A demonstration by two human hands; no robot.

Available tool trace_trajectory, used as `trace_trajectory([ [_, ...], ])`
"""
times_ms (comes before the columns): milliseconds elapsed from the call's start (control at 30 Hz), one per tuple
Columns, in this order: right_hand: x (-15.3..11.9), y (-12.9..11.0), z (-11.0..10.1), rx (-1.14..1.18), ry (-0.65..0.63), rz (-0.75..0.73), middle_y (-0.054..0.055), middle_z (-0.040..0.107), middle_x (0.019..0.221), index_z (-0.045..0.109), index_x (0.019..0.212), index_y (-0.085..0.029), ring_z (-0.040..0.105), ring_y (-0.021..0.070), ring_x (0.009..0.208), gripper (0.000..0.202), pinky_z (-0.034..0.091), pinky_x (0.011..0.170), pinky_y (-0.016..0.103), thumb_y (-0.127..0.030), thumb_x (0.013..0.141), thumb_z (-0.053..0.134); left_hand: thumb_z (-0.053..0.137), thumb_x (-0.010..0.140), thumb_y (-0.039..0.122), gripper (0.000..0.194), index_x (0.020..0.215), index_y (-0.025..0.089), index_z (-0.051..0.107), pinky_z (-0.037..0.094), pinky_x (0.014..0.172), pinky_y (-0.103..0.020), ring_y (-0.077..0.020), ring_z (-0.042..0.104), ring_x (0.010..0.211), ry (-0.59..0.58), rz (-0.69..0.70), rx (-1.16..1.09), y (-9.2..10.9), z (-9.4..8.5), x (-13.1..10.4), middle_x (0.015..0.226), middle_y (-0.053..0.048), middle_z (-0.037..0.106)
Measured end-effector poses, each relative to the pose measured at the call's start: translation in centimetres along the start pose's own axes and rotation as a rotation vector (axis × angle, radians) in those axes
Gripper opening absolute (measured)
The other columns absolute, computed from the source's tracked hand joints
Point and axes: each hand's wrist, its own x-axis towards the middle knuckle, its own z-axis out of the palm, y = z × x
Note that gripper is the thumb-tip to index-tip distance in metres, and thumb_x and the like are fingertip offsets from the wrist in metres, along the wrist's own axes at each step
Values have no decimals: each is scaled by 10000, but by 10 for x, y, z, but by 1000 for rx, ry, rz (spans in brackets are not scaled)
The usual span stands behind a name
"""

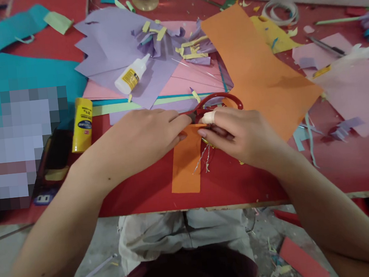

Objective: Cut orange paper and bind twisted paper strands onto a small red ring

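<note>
At nine o'clock on the red desk (138, 199): teal paper (35, 79), partly behind a blurred patch; beside it a yellow glue stick (82, 124) lying lengthwise, near a dark tray (54, 162) at the desk's front edge. At eleven o'clock: lilac sheets (110, 45) over pink sheets (179, 84), with a small white glue bottle (132, 75) lying on its side on the lilac, nozzle toward one o'clock. At centre: left hand (139, 138) pressed palm down, fingertips pinching the top of a narrow orange paper strip (187, 162) that lies flat and runs toward six o'clock. Touching it from three o'clock: right hand (239, 135), one finger bandaged, fingers closed together over the strip's upper edge and over thin silvery strands (202, 158) that trail onto the strip. The two hands meet fingertip to fingertip. Red-handled scissors (215, 100) lie just behind the hands at twelve o'clock, blades hidden. At one o'clock: large orange sheet (256, 70), with a yellow sheet (270, 34) beyond it. At three o'clock: pale pink sheets (356, 87) and lilac scraps (346, 128).
</note>
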Motion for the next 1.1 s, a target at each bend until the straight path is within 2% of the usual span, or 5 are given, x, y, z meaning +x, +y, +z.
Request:
trace_trajectory([
  [367,0,0,1,9,7,3,14,608,762,615,968,-186,515,129,606,168,366,569,261,-309,973,501,398,1007,246,213,1107,178,574,345,564,-265,-180,643,773,7,11,17,-3,5,-1,954,-37,670],
  [600,0,1,2,10,10,-9,13,606,776,597,947,-187,493,121,595,162,351,558,256,-304,978,489,413,1004,245,169,1054,181,561,321,552,-271,-181,641,747,17,10,-3,-1,3,-1,918,-23,668],
  [1100,0,1,0,25,7,-5,18,612,773,600,947,-186,510,127,603,168,348,560,261,-306,979,487,420,1001,244,175,1081,178,560,335,562,-273,-187,644,760,10,7,4,-2,2,0,922,-25,666],
])
